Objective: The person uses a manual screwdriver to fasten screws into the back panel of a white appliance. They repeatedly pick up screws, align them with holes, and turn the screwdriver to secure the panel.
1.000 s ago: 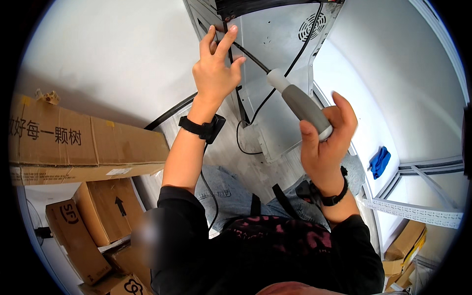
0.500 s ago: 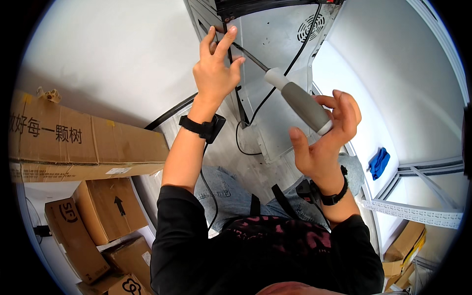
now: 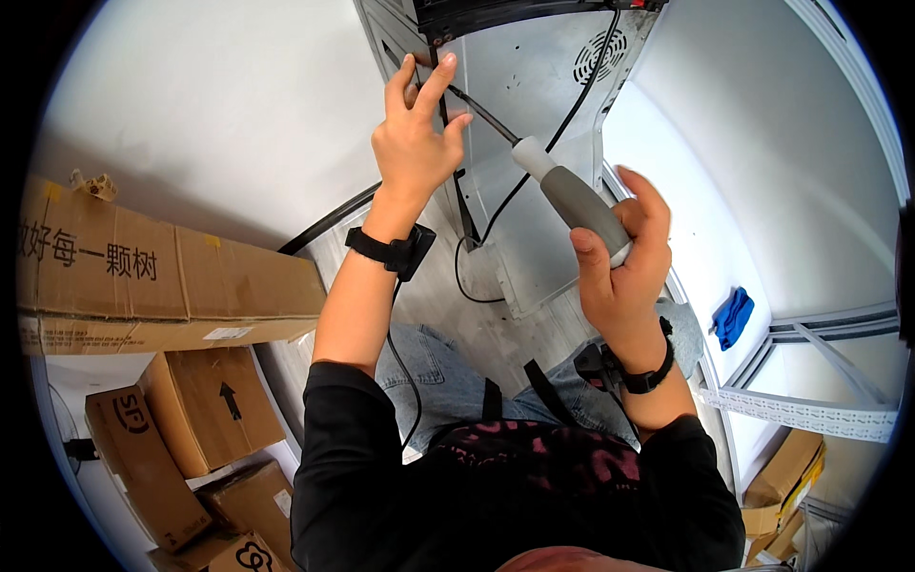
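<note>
A screwdriver [image 3: 579, 198] with a thick grey handle, a light collar and a dark shaft slants up and left. My right hand [image 3: 624, 262] has its fingers and thumb about the butt of the handle. At the shaft's far end is my left hand [image 3: 415, 143], its fingers apart, some reaching the edge of a grey metal panel [image 3: 389, 43]. The screwdriver's tip is hidden near the left fingers, so what it touches cannot be seen. A metal cabinet back [image 3: 534, 95] with a round vent lies just beyond the shaft.
A black cable [image 3: 572, 114] hangs down the cabinet back and loops near the floor. Cardboard boxes [image 3: 219, 410] are stacked at left below a long carton [image 3: 172, 276]. On the right are a blue cloth [image 3: 732, 317], a white perforated metal bar [image 3: 801, 412] and more cartons [image 3: 786, 467].
My right hand has shifted left and its fingers have closed in around the handle's end. The screwdriver handle has moved slightly left. My left hand stays nearly in place.
</note>
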A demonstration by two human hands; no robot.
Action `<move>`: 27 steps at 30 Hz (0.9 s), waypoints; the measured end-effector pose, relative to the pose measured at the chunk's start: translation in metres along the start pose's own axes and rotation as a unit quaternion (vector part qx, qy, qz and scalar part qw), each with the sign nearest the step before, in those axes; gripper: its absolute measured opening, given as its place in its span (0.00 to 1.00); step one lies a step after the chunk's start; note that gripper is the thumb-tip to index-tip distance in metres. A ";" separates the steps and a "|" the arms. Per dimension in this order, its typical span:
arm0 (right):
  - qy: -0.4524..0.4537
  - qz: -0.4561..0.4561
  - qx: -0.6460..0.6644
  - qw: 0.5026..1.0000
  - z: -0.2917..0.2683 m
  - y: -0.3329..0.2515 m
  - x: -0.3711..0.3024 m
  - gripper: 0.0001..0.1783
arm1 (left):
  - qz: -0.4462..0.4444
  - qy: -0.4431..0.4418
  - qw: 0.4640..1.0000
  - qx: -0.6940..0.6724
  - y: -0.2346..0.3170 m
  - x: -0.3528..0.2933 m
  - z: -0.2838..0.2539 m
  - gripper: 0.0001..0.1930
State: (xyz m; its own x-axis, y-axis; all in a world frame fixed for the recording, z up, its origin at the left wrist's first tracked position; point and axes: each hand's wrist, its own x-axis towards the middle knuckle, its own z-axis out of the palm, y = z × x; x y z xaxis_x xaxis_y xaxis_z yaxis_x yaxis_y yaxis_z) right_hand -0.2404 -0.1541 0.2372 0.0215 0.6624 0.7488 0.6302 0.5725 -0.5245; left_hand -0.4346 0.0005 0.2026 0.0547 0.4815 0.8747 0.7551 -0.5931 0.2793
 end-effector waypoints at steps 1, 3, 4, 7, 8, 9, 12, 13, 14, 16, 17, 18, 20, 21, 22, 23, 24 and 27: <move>-0.022 0.008 0.014 1.000 -0.003 0.000 0.001 0.36 | 0.002 -0.001 1.000 0.001 0.000 0.000 0.000 0.41; 0.003 -0.020 0.027 0.999 0.001 0.005 0.000 0.36 | 0.001 -0.002 1.000 0.001 -0.001 -0.001 0.001 0.41; 0.051 -0.055 0.024 0.997 0.010 0.012 -0.001 0.35 | 0.001 -0.002 1.000 -0.001 0.000 -0.001 0.002 0.41; 0.087 -0.058 0.008 0.994 0.011 0.010 0.000 0.35 | 0.005 0.008 1.000 -0.006 0.000 0.000 0.004 0.41; 0.070 -0.028 0.009 0.997 0.008 0.006 0.000 0.35 | 0.004 0.006 1.000 -0.006 0.000 0.000 0.004 0.41; 0.054 0.003 0.008 0.998 0.005 0.003 0.001 0.35 | 0.003 0.005 1.000 -0.006 -0.001 0.000 0.004 0.41; -0.030 0.082 0.026 0.996 -0.003 -0.006 0.005 0.34 | 0.005 0.003 1.000 -0.006 0.000 0.000 0.003 0.41; -0.057 0.071 0.033 0.995 -0.005 -0.008 0.008 0.33 | 0.007 0.003 1.000 -0.004 0.000 0.000 0.002 0.41; -0.083 0.060 0.040 0.994 -0.006 -0.010 0.010 0.32 | 0.007 0.004 1.000 -0.001 0.000 0.000 0.003 0.41; -0.142 0.130 0.097 0.976 -0.009 -0.014 0.012 0.29 | 0.007 0.006 1.000 0.004 -0.001 -0.001 0.004 0.40; -0.171 0.165 0.126 0.963 -0.010 -0.017 0.012 0.27 | 0.006 0.006 1.000 0.006 0.000 -0.001 0.003 0.40; -0.154 0.222 0.160 0.949 -0.011 -0.019 0.013 0.26 | 0.006 0.006 1.000 0.009 0.001 -0.001 0.002 0.40; -0.119 0.333 0.225 0.908 -0.013 -0.022 0.016 0.23 | 0.007 0.008 1.000 0.011 0.001 -0.001 0.002 0.40; -0.121 0.363 0.262 0.886 -0.018 -0.023 0.019 0.23 | 0.009 0.009 1.000 0.011 0.000 -0.001 0.003 0.40; -0.122 0.393 0.299 0.861 -0.026 -0.023 0.023 0.22 | 0.011 0.009 1.000 0.012 -0.001 -0.001 0.003 0.40; -0.122 0.422 0.335 0.834 -0.031 -0.021 0.025 0.22 | 0.001 0.004 1.000 0.006 -0.001 -0.001 0.003 0.40; -0.120 0.417 0.328 0.839 -0.031 -0.018 0.024 0.22 | -0.010 -0.002 1.000 0.001 0.000 -0.002 0.003 0.41; -0.102 0.398 0.319 0.854 -0.033 -0.005 0.018 0.21 | -0.022 -0.013 1.000 0.002 0.002 -0.002 0.002 0.41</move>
State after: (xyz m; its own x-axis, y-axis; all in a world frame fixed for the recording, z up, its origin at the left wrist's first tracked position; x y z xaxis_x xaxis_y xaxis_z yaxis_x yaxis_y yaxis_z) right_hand -0.2177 -0.1609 0.2671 0.0701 0.9975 0.0001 -0.0738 0.0053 -0.9973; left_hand -0.4318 -0.0006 0.2002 0.0392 0.5238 0.8510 0.7598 -0.5687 0.3150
